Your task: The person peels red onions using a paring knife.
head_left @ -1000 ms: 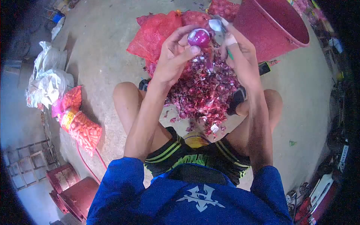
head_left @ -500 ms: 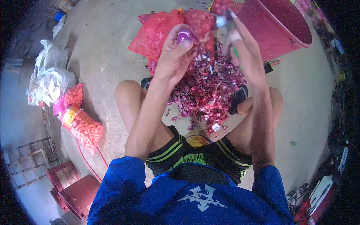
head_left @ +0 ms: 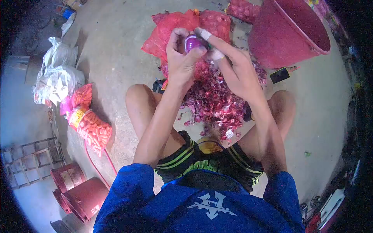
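Observation:
My left hand (head_left: pixel 183 58) is closed around a shiny purple onion (head_left: pixel 192 44), held up in front of the mesh sack. Against the onion's right side are the fingers of my right hand (head_left: pixel 235 64), with white tape wrapped on the fingertips. A bit of green shows between those fingers, from a small green-handled tool whose blade or tip is hidden. Beneath both hands lies a heap of loose onion skins (head_left: pixel 213 99), between my bent legs. Just beyond the hands stands a red mesh sack (head_left: pixel 175 29) of onions.
A large dark-red tub (head_left: pixel 272 42) leans at the upper right, with a phone (head_left: pixel 279 75) on the floor below it. Another onion sack (head_left: pixel 243 11) lies behind. To the left are white sacks (head_left: pixel 62 79), a bag of carrots (head_left: pixel 91 126) and red stools (head_left: pixel 83 198).
My right hand has come left and inward from beside the tub, and its fingers now meet the onion. The left hand still holds the onion. The view has shifted slightly.

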### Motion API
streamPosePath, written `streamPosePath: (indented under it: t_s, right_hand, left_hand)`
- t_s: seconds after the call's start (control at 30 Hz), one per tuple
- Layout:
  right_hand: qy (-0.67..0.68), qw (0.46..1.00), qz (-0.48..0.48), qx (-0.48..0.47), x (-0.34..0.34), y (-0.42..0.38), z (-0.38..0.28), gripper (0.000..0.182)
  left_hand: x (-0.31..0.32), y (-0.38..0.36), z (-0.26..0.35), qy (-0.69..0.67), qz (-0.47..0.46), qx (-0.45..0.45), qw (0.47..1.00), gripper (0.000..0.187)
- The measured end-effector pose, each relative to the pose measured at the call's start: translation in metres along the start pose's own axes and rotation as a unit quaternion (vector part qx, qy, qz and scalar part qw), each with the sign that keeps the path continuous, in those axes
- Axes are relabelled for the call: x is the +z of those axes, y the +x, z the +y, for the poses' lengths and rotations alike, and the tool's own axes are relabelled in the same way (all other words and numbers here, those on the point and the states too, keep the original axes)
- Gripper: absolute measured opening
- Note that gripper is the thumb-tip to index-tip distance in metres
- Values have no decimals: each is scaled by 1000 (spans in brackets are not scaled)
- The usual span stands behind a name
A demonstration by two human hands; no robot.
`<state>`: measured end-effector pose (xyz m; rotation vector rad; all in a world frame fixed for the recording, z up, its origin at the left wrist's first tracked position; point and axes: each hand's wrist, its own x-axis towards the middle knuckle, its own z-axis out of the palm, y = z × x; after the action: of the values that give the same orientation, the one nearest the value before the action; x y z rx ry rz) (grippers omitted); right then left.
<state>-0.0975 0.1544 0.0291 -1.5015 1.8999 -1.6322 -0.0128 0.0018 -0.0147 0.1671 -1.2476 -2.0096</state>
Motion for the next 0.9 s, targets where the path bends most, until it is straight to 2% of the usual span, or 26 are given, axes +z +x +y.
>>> streamPosePath:
  t_s: [0.13, 0.2, 0.3, 0.33, 0.37, 0.43, 0.47, 0.53, 0.63, 0.73, 0.8, 0.87, 0.9]
  right_hand:
    - [-8, 998, 56, 17, 6, 5, 6, 42]
    - [12, 996, 81, 43, 3, 8, 13, 39]
    - [21, 993, 108, 53, -1, 10, 18, 40]
    - [77, 988, 113, 74, -1, 10, 26, 42]
    - [77, 988, 111, 75, -7, 7, 28, 42]
    - [78, 993, 30, 85, -16, 8, 17, 50]
    - [79, 993, 28, 84, -13, 7, 15, 50]
    - [150, 987, -47, 36, -8, 3, 11, 57]
    - [92, 992, -83, 5, 1, 4, 4, 62]
    - [71, 995, -64, -6, 6, 4, 4, 59]
    - [71, 996, -51, -16, 4, 4, 3, 57]
    - [-23, 997, -70, -8, -2, 6, 0, 50]
    - [-24, 997, -68, -7, -2, 5, 1, 50]
  left_hand:
    - [5, -6, 14, -41, 0, -46, 998, 58]
    - [3, -7, 24, -74, -42, -92, 992, 64]
    - [-4, -5, 22, -123, -50, -74, 988, 66]
    - [-7, -6, 22, -123, -47, -73, 989, 66]
    - [-11, -6, 23, -127, -65, -66, 988, 63]
    - [-21, -3, 18, -131, -82, -57, 986, 59]
    - [-26, -2, 14, -124, -68, -59, 988, 57]
    - [-28, -2, 13, -118, -52, -61, 990, 56]
    - [-28, -2, 10, -66, -48, -42, 996, 55]
    - [-27, -3, 11, -11, -56, -17, 998, 55]
    - [-24, -3, 16, -5, -33, -35, 999, 49]
    - [-18, -1, 24, -10, -25, -54, 998, 48]
    - [-16, -1, 25, -15, -18, -74, 997, 47]
